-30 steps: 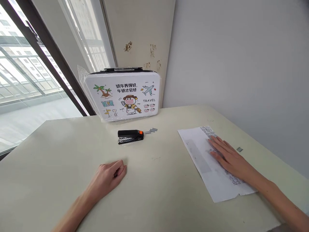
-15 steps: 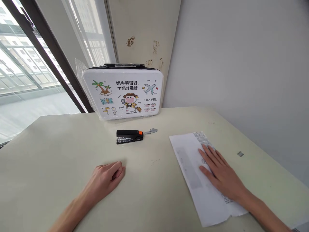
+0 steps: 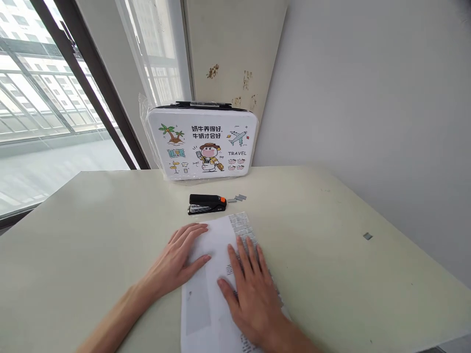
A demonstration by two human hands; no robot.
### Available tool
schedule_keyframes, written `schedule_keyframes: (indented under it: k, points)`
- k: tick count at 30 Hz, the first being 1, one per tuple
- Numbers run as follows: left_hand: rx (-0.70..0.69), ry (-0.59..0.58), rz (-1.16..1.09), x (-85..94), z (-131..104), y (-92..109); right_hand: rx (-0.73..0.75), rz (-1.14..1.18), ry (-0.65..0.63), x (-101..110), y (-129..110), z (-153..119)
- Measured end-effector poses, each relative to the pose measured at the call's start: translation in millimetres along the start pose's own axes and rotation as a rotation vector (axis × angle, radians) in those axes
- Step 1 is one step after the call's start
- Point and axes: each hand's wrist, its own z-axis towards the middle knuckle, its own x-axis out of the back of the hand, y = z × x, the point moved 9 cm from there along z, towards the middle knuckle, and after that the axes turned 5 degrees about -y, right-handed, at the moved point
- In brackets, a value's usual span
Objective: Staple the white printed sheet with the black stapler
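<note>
Folded white paper (image 3: 217,299) with printed text showing through lies in front of me, its lower end cut off by the view. My left hand (image 3: 180,260) rests on its upper left edge, fingers apart and thumb stretched over the sheet. Flat on the right part is my right hand (image 3: 252,289), its fingers spread. A black stapler (image 3: 207,203) with an orange button lies just beyond the paper's top edge. Beside its right end are several small grey staple strips (image 3: 240,197).
A white case (image 3: 206,144) with cartoon prints, partly in clear plastic, stands upright at the back of the pale table (image 3: 331,274). A small grey piece (image 3: 368,236) lies at the right. A grey wall borders the right side, windows the left.
The paper has moved left under my right hand to the middle. My left hand has opened from a fist and come onto the paper's left edge. The view has shifted slightly.
</note>
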Motion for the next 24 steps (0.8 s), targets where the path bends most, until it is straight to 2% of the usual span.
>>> schedule_keyframes:
  k: [2,5,10,14,16,19,24]
  points:
    - [-0.012,-0.034,0.024,-2.4,-0.8,0.8,0.017,0.048,-0.011,-3.3,-14.1,2.1]
    - [-0.004,-0.047,0.041,-2.5,-2.4,-1.9,0.01,0.111,-0.02,-6.6,-22.4,3.0]
    - [0.022,-0.051,0.027,1.0,-4.2,-8.7,-0.004,0.228,-0.045,-8.0,-23.0,-0.9]
    - [0.038,-0.053,-0.004,3.4,-5.3,-10.9,0.012,0.319,-0.026,2.5,-18.4,-4.7]
    - [0.045,-0.049,-0.025,3.9,-5.8,-10.8,0.036,0.351,0.016,12.1,-10.0,-0.1]
    - [0.067,0.001,-0.055,6.7,-6.3,-11.7,0.018,0.406,0.085,23.0,17.5,19.5]
    - [0.263,0.138,-0.09,12.8,-11.7,-32.6,0.007,0.489,0.232,30.5,59.2,66.5]
